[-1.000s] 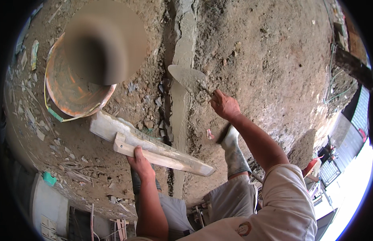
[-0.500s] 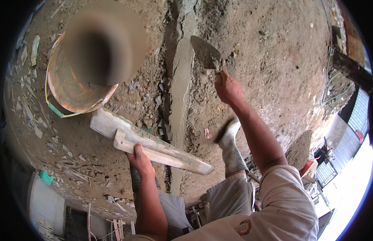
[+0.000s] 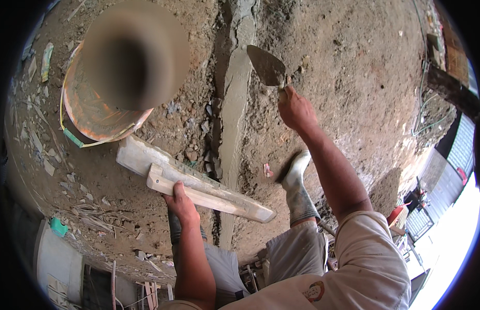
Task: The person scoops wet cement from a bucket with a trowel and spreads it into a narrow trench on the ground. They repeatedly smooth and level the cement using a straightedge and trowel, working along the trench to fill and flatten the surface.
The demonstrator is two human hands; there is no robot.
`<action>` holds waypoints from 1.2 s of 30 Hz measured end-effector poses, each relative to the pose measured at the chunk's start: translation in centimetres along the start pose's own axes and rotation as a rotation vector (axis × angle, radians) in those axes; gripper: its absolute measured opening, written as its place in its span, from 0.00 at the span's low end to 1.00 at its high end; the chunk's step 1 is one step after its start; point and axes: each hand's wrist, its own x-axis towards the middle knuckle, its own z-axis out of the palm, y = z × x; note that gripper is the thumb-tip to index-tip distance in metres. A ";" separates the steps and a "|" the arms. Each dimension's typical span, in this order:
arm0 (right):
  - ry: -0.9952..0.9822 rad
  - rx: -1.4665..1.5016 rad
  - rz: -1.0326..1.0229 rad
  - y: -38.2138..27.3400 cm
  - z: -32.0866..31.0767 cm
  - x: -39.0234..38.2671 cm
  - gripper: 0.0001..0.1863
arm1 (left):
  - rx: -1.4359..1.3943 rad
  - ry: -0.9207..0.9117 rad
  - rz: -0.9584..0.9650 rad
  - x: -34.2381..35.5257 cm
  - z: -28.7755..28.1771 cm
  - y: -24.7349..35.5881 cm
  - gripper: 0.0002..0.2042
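Observation:
My left hand (image 3: 182, 205) grips the wooden handle bar of a long plastering float (image 3: 149, 161), a pale board that slants across the strip in front of my legs. In my right hand (image 3: 297, 109) is a pointed trowel (image 3: 265, 66), its grey blade smeared with mortar and its tip close to the right edge of the strip. The strip of smoothed wet mortar (image 3: 234, 103) runs up the view between two stretches of rough soil. A narrow gap with broken stones (image 3: 211, 124) borders its left side.
An orange bucket (image 3: 103, 126) with a yellow wire handle stands at the upper left, partly covered by a blurred round patch. My boot (image 3: 296, 181) is planted right of the strip. Debris (image 3: 43, 139) litters the left side; a dark beam (image 3: 451, 90) lies far right.
The trowel blade has turned slightly, and my right hand has shifted a little. The float stays in my left hand, nearly unmoved.

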 end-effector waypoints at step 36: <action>0.086 0.011 -0.149 -0.8 -1.4 -2.0 0.18 | -0.031 -0.010 0.004 -0.1 -0.1 0.6 0.28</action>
